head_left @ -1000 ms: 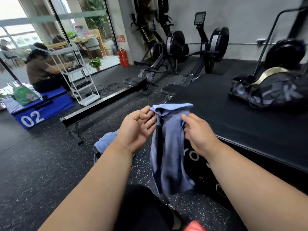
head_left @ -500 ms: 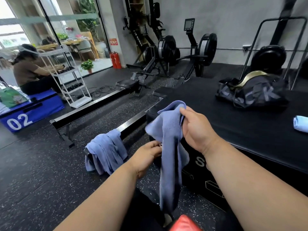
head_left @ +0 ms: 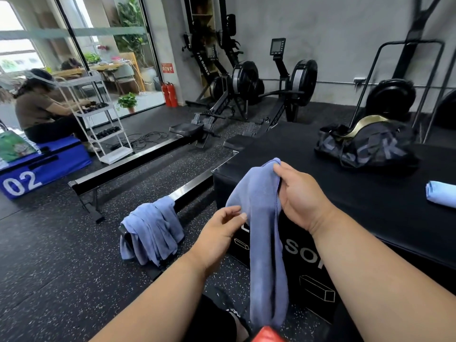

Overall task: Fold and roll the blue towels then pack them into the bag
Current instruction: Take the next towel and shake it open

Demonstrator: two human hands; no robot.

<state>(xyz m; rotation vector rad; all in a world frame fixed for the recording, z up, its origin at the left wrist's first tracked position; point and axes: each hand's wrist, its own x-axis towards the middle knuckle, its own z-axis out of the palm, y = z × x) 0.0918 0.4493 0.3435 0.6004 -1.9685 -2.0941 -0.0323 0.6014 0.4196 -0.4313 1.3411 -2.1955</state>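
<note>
The right hand (head_left: 299,193) pinches the top of a blue towel (head_left: 265,233), thumb and fingers squeezed on the fold. The towel hangs down long and loose in the air, in front of the big black box (head_left: 370,183). The left hand (head_left: 222,228) is lower, at the towel's left edge. Its fingers are a bit curled and touch the cloth, but I cannot tell if they really grip it.

The bag (head_left: 365,146) sits far back on the black box, with its top open. One rolled towel (head_left: 441,193) lies on the box at the right, well apart from the bag. More towels (head_left: 150,228) hang in a heap over the end of a rowing rail (head_left: 192,191) on the floor.

What could go wrong? I think the towel could slip. Only one small pinch holds it up, so a loose grip would drop it on the gritty floor. The bottom end hangs very low, near the person's knee, and it could brush the floor or catch there.

Folding in the air is tricky too. The sides may not line up, and then the roll would come out lumpy and may not fit well in the bag. Laying it flat on the box would likely be safer.

The heap on the rail looks ready to slide off if it gets bumped.
</note>
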